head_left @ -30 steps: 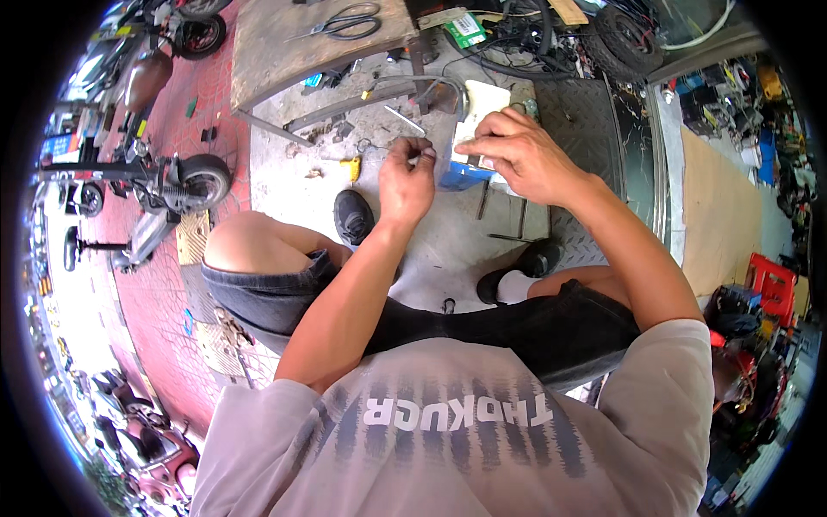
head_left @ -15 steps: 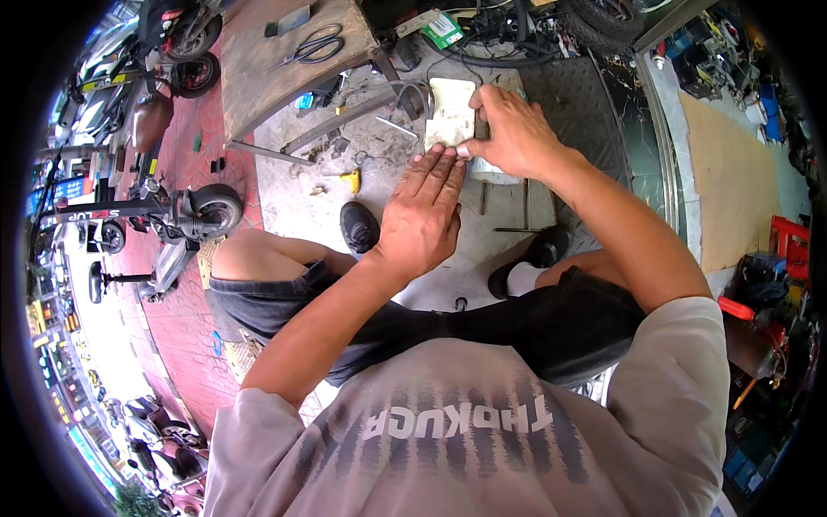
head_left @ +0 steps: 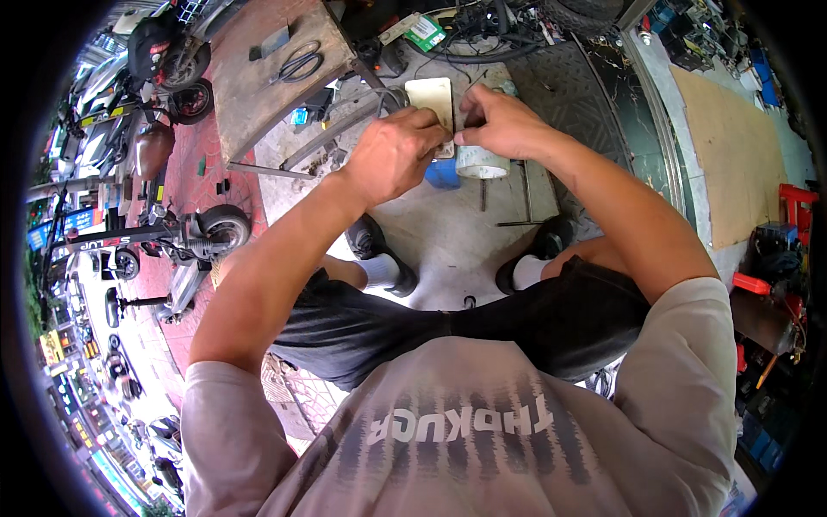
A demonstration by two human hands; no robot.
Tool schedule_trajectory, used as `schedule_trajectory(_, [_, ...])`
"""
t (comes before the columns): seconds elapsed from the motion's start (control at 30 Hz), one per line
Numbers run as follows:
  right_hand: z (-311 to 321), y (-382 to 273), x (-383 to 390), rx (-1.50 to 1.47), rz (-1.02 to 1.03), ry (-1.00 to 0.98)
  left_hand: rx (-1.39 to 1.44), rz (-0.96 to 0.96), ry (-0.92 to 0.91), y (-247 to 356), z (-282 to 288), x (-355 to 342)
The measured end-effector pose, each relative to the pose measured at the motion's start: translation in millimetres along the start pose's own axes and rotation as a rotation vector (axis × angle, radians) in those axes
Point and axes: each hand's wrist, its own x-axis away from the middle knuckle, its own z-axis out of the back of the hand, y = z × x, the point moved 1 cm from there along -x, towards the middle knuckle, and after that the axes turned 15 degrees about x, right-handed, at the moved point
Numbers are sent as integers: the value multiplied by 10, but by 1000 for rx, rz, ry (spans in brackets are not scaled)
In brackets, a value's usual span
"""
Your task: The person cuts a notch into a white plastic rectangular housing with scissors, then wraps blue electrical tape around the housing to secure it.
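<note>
A cream-coloured flat rectangular piece (head_left: pixel 433 96) stands out beyond my hands, its lower part partly covered by my left hand (head_left: pixel 398 148). That hand is closed, with fingers curled and pinched at the piece's right edge; what it grips is hidden. My right hand (head_left: pixel 501 126) is just to the right, thumb and fingertips drawn together close to the same edge, and I cannot make out anything between them. Below the right hand sits a whitish cylinder, open-ended like a roll or short pipe (head_left: pixel 481 164). A blue object (head_left: pixel 443 175) shows beside it, under the cream piece.
A worn wooden table (head_left: pixel 258 77) at the far left carries scissors (head_left: pixel 301 62). Metal bars (head_left: pixel 517 223) lie on the floor near my right shoe (head_left: pixel 551 234). Cables and a green-white box (head_left: pixel 425 33) lie at the back. Scooters (head_left: pixel 220 226) stand on the left.
My left hand has gone from flat fingers on the cream piece to a closed pinch, moving up and left. My right hand has shifted slightly. The white cylinder shows more; my left leg has moved inward.
</note>
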Motion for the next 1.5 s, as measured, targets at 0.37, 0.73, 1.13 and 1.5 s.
schedule_trajectory(0.37, [11, 208, 101, -187, -54, -373, 173, 75, -145, -193, -31, -214])
schedule_trajectory(0.73, [23, 169, 161, -290, -37, -395, 154, 140, -306, -190, 8, -351])
schedule_trajectory(1.13, [-134, 31, 64, -615, -203, -517, 177, 187, -377, -226, 10, -426])
schedule_trajectory(1.5, [-153, 99, -7, -530, -175, -656, 128, 208, -256, -33, -72, -236])
